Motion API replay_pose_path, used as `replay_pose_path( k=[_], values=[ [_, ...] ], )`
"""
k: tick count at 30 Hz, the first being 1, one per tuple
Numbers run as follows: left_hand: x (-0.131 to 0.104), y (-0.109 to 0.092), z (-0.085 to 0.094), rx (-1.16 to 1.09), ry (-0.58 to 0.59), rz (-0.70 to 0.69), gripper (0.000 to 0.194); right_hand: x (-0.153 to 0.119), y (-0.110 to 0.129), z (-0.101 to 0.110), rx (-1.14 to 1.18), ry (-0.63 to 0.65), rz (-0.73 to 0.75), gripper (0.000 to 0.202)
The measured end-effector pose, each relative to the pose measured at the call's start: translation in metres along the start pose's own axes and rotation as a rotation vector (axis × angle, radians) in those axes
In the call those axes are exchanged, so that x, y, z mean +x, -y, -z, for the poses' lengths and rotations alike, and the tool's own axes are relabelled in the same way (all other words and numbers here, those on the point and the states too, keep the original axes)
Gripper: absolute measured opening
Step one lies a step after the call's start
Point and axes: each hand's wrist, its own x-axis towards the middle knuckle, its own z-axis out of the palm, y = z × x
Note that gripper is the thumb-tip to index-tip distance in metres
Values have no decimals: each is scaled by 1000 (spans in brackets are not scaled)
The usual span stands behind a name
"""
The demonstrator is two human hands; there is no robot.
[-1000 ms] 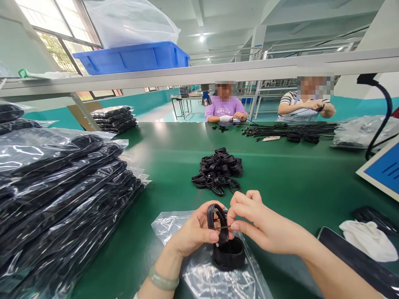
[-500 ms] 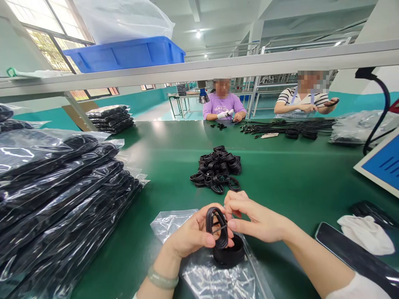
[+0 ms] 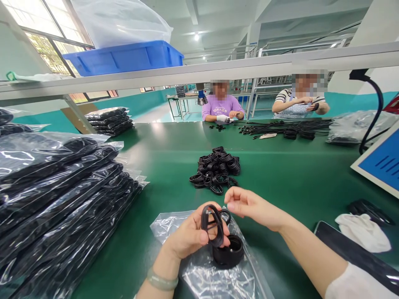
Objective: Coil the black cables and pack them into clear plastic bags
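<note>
My left hand [image 3: 190, 232] is closed around a coiled black cable [image 3: 212, 226], held upright with its loops facing me. A smaller black loop [image 3: 225, 216] shows just behind it, by the left fingertips. My right hand [image 3: 245, 204] is just above and to the right of that loop, fingers curled and thumb close to the index finger; what they pinch, if anything, is hidden. Below the held coil, a round black coil [image 3: 228, 255] rests on a clear plastic bag [image 3: 218, 278] on the green table.
A pile of black cable coils [image 3: 218, 168] sits ahead. Bagged cables [image 3: 59, 207] are stacked at left. A phone [image 3: 346, 253], white cloth [image 3: 363, 232] and blue-faced box [image 3: 380, 162] lie right. Two people [image 3: 221, 106] work across the table; a shelf with a blue bin [image 3: 124, 58] spans above.
My right hand has drawn back from the held coil, slightly up. My left hand has tilted the coil a little left, and the smaller loop behind it now shows.
</note>
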Motion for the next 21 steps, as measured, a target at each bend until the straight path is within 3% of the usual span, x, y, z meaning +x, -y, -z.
replay_pose_path(
  k=[4,6,8,11,14,16,19,21],
  values=[
    [3,-6,7,80,-312,-222,52,2,-9,13,-270,-211,-158,23],
    [9,-3,14,246,-481,-282,51,2,-15,19,-393,-264,-200,21],
    [15,5,20,470,-577,-269,47,4,-22,24,-453,-329,-216,19],
    [22,20,25,686,-579,-193,42,12,-36,26,-552,-429,-206,16],
    [23,29,28,768,-532,-104,50,21,-47,21,-624,-458,-156,14],
    [22,31,31,817,-512,-64,48,21,-48,15,-650,-418,-116,15],
    [22,32,36,872,-511,-54,29,14,-38,4,-667,-317,-41,22],
    [22,33,39,885,-519,-64,29,8,-30,-4,-672,-174,41,45]
  ],
)
